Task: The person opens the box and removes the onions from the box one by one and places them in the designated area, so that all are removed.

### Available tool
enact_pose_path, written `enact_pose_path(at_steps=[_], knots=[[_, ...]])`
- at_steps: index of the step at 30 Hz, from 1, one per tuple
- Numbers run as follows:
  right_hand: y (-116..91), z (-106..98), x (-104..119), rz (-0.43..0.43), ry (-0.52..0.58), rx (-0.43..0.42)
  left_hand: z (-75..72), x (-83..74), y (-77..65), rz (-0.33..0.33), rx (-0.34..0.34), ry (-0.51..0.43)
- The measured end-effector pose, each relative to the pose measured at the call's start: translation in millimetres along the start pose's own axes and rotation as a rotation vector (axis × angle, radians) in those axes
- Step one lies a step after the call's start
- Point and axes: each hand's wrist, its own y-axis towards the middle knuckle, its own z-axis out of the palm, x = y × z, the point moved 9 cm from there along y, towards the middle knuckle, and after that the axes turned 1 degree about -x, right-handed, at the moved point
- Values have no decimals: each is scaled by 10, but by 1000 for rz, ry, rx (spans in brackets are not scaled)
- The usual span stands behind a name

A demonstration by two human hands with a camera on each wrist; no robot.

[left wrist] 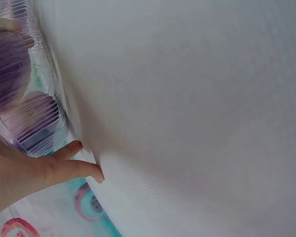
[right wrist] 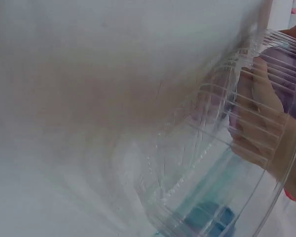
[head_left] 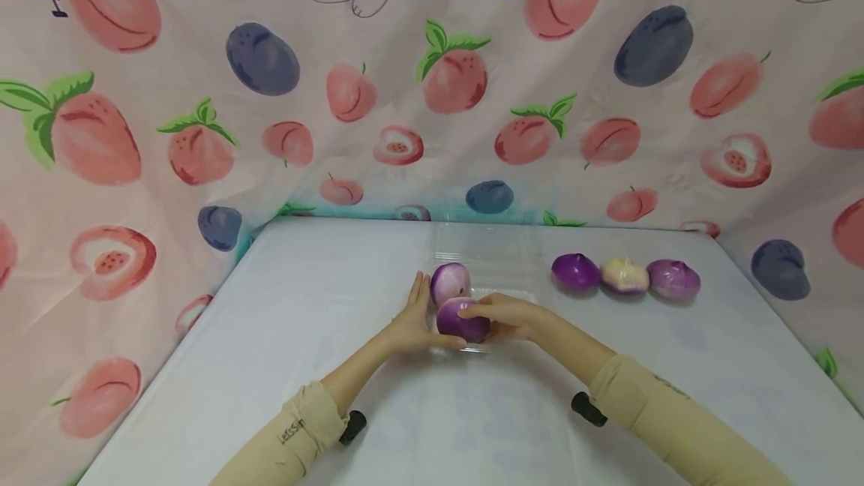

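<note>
A clear ribbed plastic container (head_left: 475, 349) with its lid (head_left: 486, 240) laid back lies near the table's middle. My left hand (head_left: 413, 323) rests along its left side, fingers straight and thumb along the front edge; the left wrist view shows two extended fingers beside the ribbed wall (left wrist: 48, 74). Within the container, my right hand (head_left: 509, 315) grips a purple onion (head_left: 454, 326), thumb on top. Just behind it sits another purple-and-white onion (head_left: 448, 282). In the right wrist view, the gripping hand (right wrist: 259, 116) shows through the clear wall (right wrist: 182, 168).
To the right of the container, a dark purple onion (head_left: 575, 274), a pale yellowish onion (head_left: 624, 276) and a lighter purple onion (head_left: 673, 280) stand in a row. A fruit-print cloth (head_left: 378, 43) hangs behind the white table (head_left: 324, 283).
</note>
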Motion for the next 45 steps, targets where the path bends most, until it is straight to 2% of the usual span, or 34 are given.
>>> enact_pose_path(at_steps=[3,14,23,27,32,39,45], knots=[[-60,-26,1,-14,29,9,15,-14,-12,0,1,1],[-240,-220,44,-48,31,-27,4,-4,-14,-13,-15,8],[-338,-297,29,-71,54,-21,72,19,-43,-15,-15,0],[-364,-311,86,-117,29,-7,75,5,-33,-22,0,17],[-426,-309,230,-197,8,-7,-19,-23,-12,-33,-12,44],[-553,-382,255,-220,-37,-37,-14,3,-14,-34,2,26],[-685,-457,299,-275,18,-28,-4,-12,-7,-25,-8,31]])
